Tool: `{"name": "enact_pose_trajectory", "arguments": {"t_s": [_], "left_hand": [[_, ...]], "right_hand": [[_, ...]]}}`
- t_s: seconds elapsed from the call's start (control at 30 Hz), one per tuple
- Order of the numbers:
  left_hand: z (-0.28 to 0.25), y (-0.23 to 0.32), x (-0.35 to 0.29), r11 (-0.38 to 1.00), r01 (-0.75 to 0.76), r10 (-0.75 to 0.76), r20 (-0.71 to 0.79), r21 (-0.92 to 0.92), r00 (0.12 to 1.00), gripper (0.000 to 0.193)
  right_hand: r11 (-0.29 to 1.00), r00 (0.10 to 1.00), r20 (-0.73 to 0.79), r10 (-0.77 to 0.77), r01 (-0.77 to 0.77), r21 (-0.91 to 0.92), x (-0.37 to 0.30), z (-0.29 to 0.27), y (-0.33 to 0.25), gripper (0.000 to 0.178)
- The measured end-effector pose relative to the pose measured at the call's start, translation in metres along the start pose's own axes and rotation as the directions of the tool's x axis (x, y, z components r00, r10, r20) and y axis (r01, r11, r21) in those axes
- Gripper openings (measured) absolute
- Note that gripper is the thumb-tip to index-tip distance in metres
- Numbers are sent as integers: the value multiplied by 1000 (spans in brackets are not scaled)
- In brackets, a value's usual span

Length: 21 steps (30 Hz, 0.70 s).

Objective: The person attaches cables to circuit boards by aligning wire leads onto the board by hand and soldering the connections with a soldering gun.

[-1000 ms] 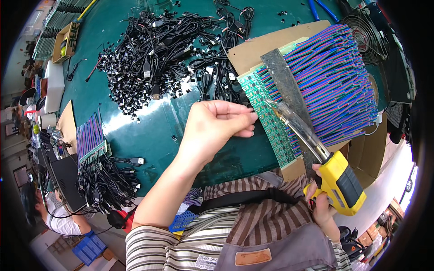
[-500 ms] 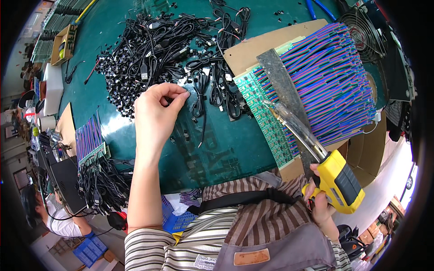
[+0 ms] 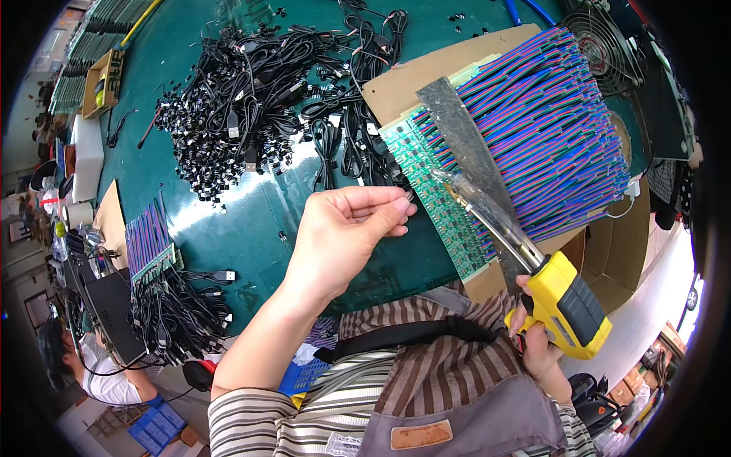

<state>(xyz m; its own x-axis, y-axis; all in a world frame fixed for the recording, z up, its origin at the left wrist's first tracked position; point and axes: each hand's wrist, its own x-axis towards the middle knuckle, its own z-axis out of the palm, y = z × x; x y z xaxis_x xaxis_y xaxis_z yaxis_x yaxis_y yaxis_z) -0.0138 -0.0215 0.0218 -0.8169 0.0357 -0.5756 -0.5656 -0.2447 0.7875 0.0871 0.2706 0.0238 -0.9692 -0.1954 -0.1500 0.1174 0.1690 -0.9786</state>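
Observation:
My left hand [image 3: 343,232] is closed in a pinch on a small black part [image 3: 410,195], mostly hidden by the fingertips, just left of a row of green circuit boards [image 3: 430,194]. My right hand [image 3: 542,352] grips a yellow soldering gun [image 3: 572,305] by its handle. Its metal tip [image 3: 445,177] is over the boards. Bundles of blue, red and green wires [image 3: 548,129] run right from the boards, under a dark metal bar [image 3: 468,137]. Boards and wires lie on a cardboard sheet [image 3: 396,87].
A heap of small black parts [image 3: 204,141] and coiled black USB cables [image 3: 266,68] covers the upper left table [image 3: 152,91]. Wired boards with cables [image 3: 171,308] hang at the left edge. A fan [image 3: 601,49] stands upper right. Another person [image 3: 110,365] sits lower left.
My left hand has moved right and nearer to me, from beside the heap of small parts to the boards' left edge. The soldering gun has barely shifted.

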Motion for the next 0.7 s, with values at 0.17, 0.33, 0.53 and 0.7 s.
{"name": "enact_pose_trajectory", "arguments": {"t_s": [0.17, 0.33, 0.53, 0.7], "left_hand": [[-3, 7, 10, 998, 52, -53, 39, 41, 998, 20], [-2, 11, 12, 995, 96, -96, 78, 12, 992, 17], [3, 9, 14, 996, 76, -77, 10, 49, 997, 16], [6, 11, 13, 994, 75, -73, -22, 75, 997, 17]], "right_hand": [[943, 999, 35, 0, 12, -333, -8, -12, 9, 69], [949, 993, -4, 114, -110, -297, -21, -10, 25, 73], [959, 985, -77, 152, -166, -230, -15, -14, 15, 22], [960, 991, -97, 87, -109, -258, -11, -8, 12, 24]]}}
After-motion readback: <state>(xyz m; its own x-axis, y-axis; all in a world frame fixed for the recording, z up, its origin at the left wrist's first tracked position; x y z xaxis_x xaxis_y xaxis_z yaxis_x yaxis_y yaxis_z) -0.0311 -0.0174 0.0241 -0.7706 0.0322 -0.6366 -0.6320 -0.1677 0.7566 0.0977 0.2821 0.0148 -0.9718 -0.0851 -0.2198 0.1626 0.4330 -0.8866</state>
